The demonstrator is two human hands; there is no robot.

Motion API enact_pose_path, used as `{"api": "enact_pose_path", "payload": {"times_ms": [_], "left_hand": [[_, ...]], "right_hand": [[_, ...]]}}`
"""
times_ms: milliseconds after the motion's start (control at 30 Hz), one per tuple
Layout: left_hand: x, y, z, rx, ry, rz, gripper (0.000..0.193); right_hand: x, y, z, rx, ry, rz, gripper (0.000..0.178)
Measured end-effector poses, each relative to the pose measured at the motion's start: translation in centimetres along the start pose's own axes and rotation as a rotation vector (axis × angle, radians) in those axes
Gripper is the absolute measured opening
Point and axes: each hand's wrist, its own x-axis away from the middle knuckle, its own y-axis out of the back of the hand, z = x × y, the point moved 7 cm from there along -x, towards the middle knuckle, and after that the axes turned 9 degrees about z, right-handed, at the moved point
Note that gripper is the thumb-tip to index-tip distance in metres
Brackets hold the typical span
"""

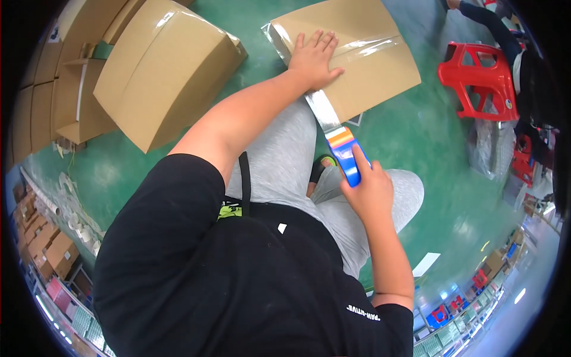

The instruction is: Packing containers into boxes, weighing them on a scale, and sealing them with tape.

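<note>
A brown cardboard box point(380, 74) lies in front of me, with shiny clear tape across its top and along its left edge. My left hand point(315, 59) rests flat on top of it, fingers spread, near that left edge. My right hand point(370, 189) grips a blue and orange tape dispenser point(346, 159) with the index finger stretched along it. Between the dispenser and the box's near-left corner runs a stretched strip of clear tape point(323, 108).
Another cardboard box point(166, 68) stands to the left, with stacked cartons point(43, 116) beyond it. At the right are a red plastic stool point(476, 74), a clear plastic bag point(491, 149) and another person's arm point(491, 24). My legs in grey trousers point(279, 160) are close below the box.
</note>
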Motion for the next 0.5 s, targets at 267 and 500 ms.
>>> {"api": "enact_pose_path", "payload": {"times_ms": [267,500], "left_hand": [[0.3,0.0,0.3,-0.012,0.017,0.011,0.075],[-0.7,1.2,-1.0,0.027,-0.008,-0.043,0.074]], "right_hand": [[-1.3,-2.6,-2.2,0.051,-0.062,0.107,0.049],[-10.6,-7.7,-4.0,-0.163,-0.211,0.224,0.048]]}}
